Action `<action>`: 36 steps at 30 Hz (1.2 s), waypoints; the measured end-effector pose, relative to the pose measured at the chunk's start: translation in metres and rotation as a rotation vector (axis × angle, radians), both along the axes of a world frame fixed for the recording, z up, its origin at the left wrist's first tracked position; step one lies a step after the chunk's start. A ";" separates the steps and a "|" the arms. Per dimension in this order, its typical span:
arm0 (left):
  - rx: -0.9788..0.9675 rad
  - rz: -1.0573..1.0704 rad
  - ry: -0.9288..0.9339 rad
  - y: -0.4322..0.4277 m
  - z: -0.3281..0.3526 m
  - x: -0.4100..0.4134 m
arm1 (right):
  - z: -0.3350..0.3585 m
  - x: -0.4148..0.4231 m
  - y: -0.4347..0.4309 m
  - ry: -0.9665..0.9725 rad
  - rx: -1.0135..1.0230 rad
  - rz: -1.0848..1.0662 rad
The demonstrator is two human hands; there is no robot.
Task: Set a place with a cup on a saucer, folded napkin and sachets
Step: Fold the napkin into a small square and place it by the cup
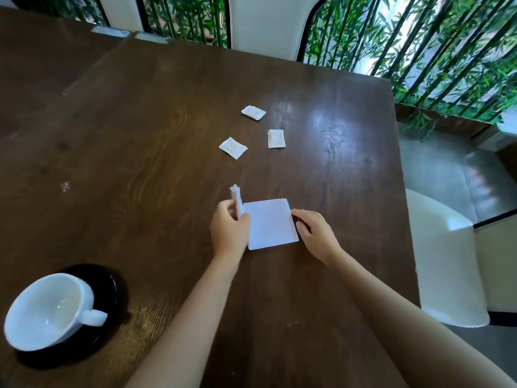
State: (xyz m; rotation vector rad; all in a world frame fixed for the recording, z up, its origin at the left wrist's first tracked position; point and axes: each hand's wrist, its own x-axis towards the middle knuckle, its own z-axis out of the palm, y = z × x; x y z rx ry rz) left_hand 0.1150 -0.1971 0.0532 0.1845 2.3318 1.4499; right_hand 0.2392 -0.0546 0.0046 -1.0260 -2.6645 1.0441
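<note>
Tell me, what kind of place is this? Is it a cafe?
Probably a cafe or restaurant, though I can't be sure. A white cup sits on a black saucer, three sachets lie on the big wooden table, and white chairs stand along it by a wall of bamboo.

White cup (pixel 44 312) on black saucer (pixel 109 281), napkin (pixel 270 224) with left flap raised, three scattered sachets (pixel 233 147)
</note>
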 end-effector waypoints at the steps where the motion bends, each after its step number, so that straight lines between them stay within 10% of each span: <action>1: -0.015 -0.026 0.047 0.009 0.000 0.008 | 0.000 0.002 0.000 -0.003 0.005 -0.005; 21: -0.193 -0.269 0.167 0.069 -0.047 0.055 | 0.004 0.009 -0.001 0.074 -0.402 -0.165; 27: 0.043 -0.251 -0.078 0.045 -0.041 0.042 | 0.007 -0.012 -0.012 0.029 -0.166 -0.236; 33: -0.071 -0.123 0.428 0.013 -0.048 0.022 | -0.001 -0.027 -0.023 -0.078 -0.007 -0.227; 36: -0.158 -0.141 0.328 0.012 -0.054 0.021 | -0.002 -0.028 -0.024 -0.068 -0.005 -0.264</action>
